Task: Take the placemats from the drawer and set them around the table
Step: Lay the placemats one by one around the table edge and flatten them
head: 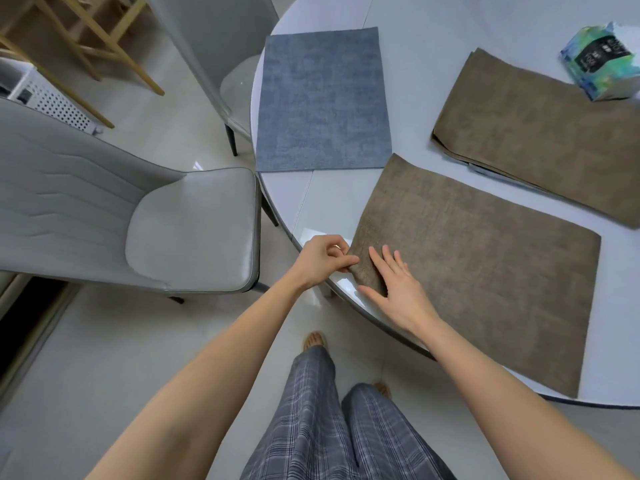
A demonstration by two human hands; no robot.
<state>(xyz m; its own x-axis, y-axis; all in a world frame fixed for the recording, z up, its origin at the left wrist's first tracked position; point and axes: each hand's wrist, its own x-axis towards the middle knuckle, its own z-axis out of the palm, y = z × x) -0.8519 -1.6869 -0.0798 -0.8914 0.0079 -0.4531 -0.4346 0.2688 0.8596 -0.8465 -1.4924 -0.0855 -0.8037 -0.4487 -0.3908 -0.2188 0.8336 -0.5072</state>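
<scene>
Under the flat right hand (398,289): brown placemat (478,278) is pressed | its near corner is pinched by left hand (322,258).

This is the dining area of a home. A round, glossy white surface (408,81) carries fabric placemats, 1 blue-grey (322,98) and brown ones (478,282), with a tissue pack (602,60) near its far edge. 2 padded grey dining chairs (156,216) stand beside it on a pale tiled floor (104,358). A wooden stool frame (86,39) and a perforated white basket (52,102) stand behind, and the person wears plaid lounge trousers (329,427) and sandals.
</scene>
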